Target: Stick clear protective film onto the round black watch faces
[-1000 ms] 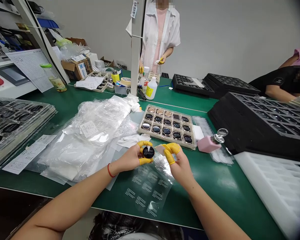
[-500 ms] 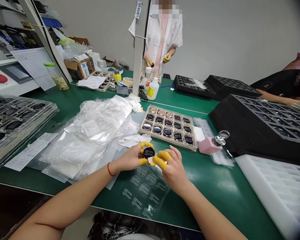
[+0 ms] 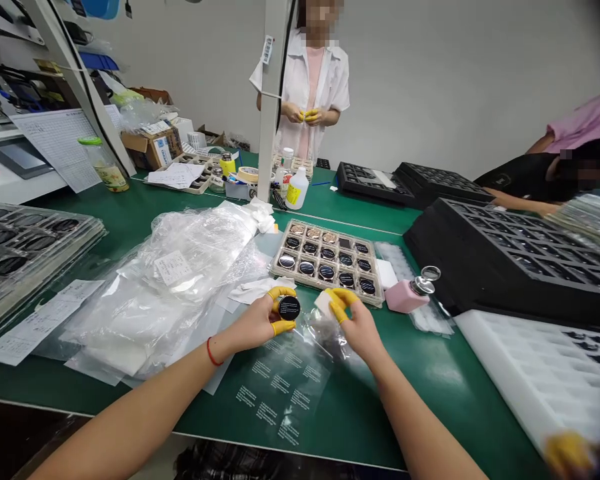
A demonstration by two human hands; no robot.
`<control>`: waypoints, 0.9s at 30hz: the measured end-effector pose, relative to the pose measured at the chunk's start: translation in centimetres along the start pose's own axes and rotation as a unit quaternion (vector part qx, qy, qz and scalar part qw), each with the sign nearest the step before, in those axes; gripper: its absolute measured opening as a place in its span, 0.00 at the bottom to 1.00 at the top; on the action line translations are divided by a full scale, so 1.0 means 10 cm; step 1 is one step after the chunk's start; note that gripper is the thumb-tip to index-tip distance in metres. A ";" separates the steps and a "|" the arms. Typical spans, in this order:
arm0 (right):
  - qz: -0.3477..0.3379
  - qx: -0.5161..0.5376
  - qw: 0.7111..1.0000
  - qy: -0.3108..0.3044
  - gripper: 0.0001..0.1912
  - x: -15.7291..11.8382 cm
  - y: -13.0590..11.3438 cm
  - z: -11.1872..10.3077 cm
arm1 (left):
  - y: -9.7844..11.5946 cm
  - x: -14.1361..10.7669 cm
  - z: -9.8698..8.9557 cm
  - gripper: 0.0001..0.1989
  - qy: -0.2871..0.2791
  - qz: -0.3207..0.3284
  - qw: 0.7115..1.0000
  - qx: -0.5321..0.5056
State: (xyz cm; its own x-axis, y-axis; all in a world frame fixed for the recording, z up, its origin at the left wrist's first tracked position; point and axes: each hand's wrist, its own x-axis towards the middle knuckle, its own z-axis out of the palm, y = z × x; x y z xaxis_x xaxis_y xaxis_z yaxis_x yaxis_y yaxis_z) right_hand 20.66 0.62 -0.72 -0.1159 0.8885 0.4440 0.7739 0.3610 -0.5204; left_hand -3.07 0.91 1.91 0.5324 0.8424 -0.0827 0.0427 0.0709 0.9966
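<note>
A green table (image 3: 430, 393) is spreading beneath everything, and a plain grey wall (image 3: 420, 80) is rising behind it. The compartment tray (image 3: 300, 279) is lying at mid-table, holding mostly black discs. Behind it, beyond a pale post (image 3: 270, 100), a person in a white shirt (image 3: 330, 80) is standing; far to its right, a person in pink (image 3: 575, 127) is leaning in. Black foam trays (image 3: 430, 247) and a white foam tray (image 3: 490, 340) are sitting right of the compartment tray, a pink bottle (image 3: 403, 295) just beside it, and plastic bags (image 3: 130, 313) are heaping up to its left.

A tag (image 3: 267, 50) on the post is showing a barcode. A clear sheet (image 3: 280, 387) in front of the tray is carrying blocks of white print, too small to read.

In front of the tray, the left hand (image 3: 254, 324) is holding a black disc (image 3: 289, 308), printed with tiny white lines, its thumb and fingers clamping the edge. The right hand (image 3: 363, 328) is pinching a white pad (image 3: 323, 303) between thumb and fingers, apart from the disc.
</note>
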 end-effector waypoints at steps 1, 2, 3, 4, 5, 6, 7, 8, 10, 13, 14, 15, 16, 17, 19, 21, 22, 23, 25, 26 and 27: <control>0.013 -0.032 0.999 -0.004 0.10 0.01 0.08 0.00 | -0.02 0.00 0.01 0.25 0.004 -0.007 1.000 0.006; 0.017 -0.062 0.998 -0.004 0.09 0.01 0.12 0.01 | -0.05 0.00 0.02 0.26 0.008 -0.013 1.000 0.012; 0.018 -0.078 0.997 -0.001 0.09 0.00 0.13 0.03 | -0.08 0.01 0.04 0.27 0.012 -0.018 1.000 0.019; 0.020 -0.071 0.997 0.003 0.10 -0.03 0.09 0.08 | -0.11 0.02 0.05 0.28 0.015 -0.022 0.999 0.026; 0.020 -0.043 0.999 -0.004 0.11 -0.05 0.03 0.13 | -0.14 0.02 0.07 0.29 0.014 -0.023 0.999 0.033; 0.015 0.001 1.000 -0.022 0.13 -0.07 -0.05 0.20 | -0.16 0.03 0.09 0.29 0.010 -0.022 0.999 0.038; 0.009 0.055 0.997 -0.050 0.15 -0.06 -0.14 0.27 | -0.17 0.03 0.10 0.30 0.005 -0.021 0.999 0.041; 0.001 0.104 0.991 -0.081 0.16 -0.02 -0.20 0.33 | -0.18 0.03 0.11 0.32 0.001 -0.022 0.999 0.039; -0.010 0.157 0.981 -0.112 0.16 0.18 -0.24 0.38 | -0.19 0.04 0.10 0.36 0.009 -0.023 0.999 0.028; 0.008 0.102 0.995 -0.003 0.14 0.76 -0.01 0.23 | -0.19 0.06 0.05 0.40 0.033 -0.023 0.999 0.014; 0.018 0.087 0.995 0.035 0.15 0.98 0.13 0.14 | -0.19 0.08 0.04 0.39 0.038 -0.022 0.999 0.012; 0.023 0.077 0.995 0.061 0.18 1.19 0.27 0.05 | -0.19 0.09 0.02 0.39 0.039 -0.024 0.999 0.011; 0.026 0.069 0.994 0.081 0.19 1.37 0.42 -0.04 | -0.20 0.09 0.01 0.38 0.039 -0.028 0.999 0.009; 0.027 0.056 0.992 0.106 0.19 1.51 0.56 -0.10 | -0.21 0.10 0.00 0.37 0.038 -0.032 0.999 0.005; 0.007 0.017 0.987 0.158 0.18 1.70 0.79 -0.16 | -0.22 0.10 -0.01 0.36 0.036 -0.041 0.999 -0.002; -0.012 0.005 0.983 0.182 0.18 1.79 0.91 -0.14 | -0.22 0.10 0.00 0.34 0.034 -0.049 0.998 -0.004; -0.018 0.011 0.982 0.186 0.17 1.82 0.92 -0.12 | -0.22 0.10 0.00 0.33 0.035 -0.052 0.998 -0.002; -0.022 0.020 0.981 0.190 0.17 1.83 0.90 -0.10 | -0.22 0.10 0.00 0.33 0.037 -0.055 0.998 0.000; -0.029 0.045 0.977 0.206 0.16 1.80 0.75 -0.11 | -0.20 0.10 -0.01 0.34 0.042 -0.062 0.997 0.002; -0.033 0.061 0.974 0.217 0.17 1.74 0.62 -0.14 | -0.19 0.10 -0.01 0.33 0.043 -0.066 0.997 0.001; -0.041 0.084 0.970 0.226 0.19 1.64 0.47 -0.21 | -0.18 0.11 -0.02 0.33 0.044 -0.069 0.997 0.001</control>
State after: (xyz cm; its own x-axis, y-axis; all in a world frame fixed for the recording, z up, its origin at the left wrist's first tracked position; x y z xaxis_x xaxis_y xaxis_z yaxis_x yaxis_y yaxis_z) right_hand 23.65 16.27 5.64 0.1420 0.6535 0.7435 0.6562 0.5002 -0.5649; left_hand -2.71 1.81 0.04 0.4449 0.8683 -0.2196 0.1118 0.1894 0.9755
